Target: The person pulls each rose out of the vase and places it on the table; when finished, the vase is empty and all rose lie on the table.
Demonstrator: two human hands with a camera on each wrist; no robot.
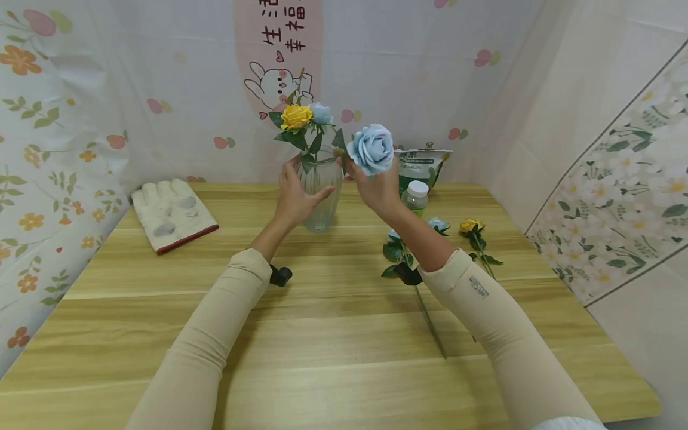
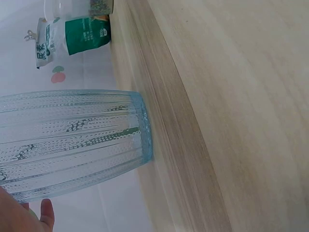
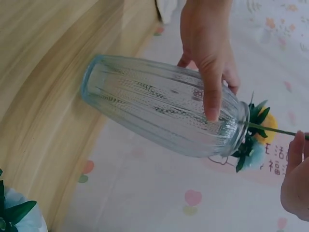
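A clear ribbed glass vase (image 1: 321, 212) stands upright near the back of the table. My left hand (image 1: 295, 200) grips its upper part, thumb across the front and fingers behind, as the right wrist view shows. A yellow rose (image 1: 296, 117) and a light blue rose (image 1: 320, 113) rise from the vase. Just right of the mouth, my right hand (image 1: 380, 190) holds another light blue rose (image 1: 371, 149). In the right wrist view, the right hand (image 3: 295, 186) pinches a green stem (image 3: 273, 129) that reaches the vase's rim.
A cream work glove (image 1: 174, 215) lies at the back left. At the back right stand a green-and-white pouch (image 1: 421, 166) and a white-capped bottle (image 1: 417, 197). More artificial roses lie on the right, including a yellow one (image 1: 472, 226) and a blue one (image 1: 438, 224).
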